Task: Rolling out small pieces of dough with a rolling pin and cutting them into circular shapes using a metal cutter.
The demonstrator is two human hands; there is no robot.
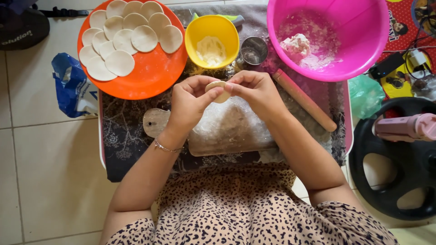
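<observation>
A small pale dough piece [219, 90] is pinched between the fingers of my left hand [190, 102] and my right hand [255, 91], held above a floured wooden board [229, 131]. A wooden rolling pin [303, 100] lies at the board's right, just beyond my right wrist. Several flat round dough discs [125, 38] are laid out overlapping on an orange plate [152, 75] at the far left.
A yellow bowl [211, 41] of flour and a small metal cup [254, 50] stand behind my hands. A pink basin [328, 38] holds a dough lump. A dark patterned cloth [122, 136] covers the low table. Blue bag [72, 86] left, black weight plate [399, 168] right.
</observation>
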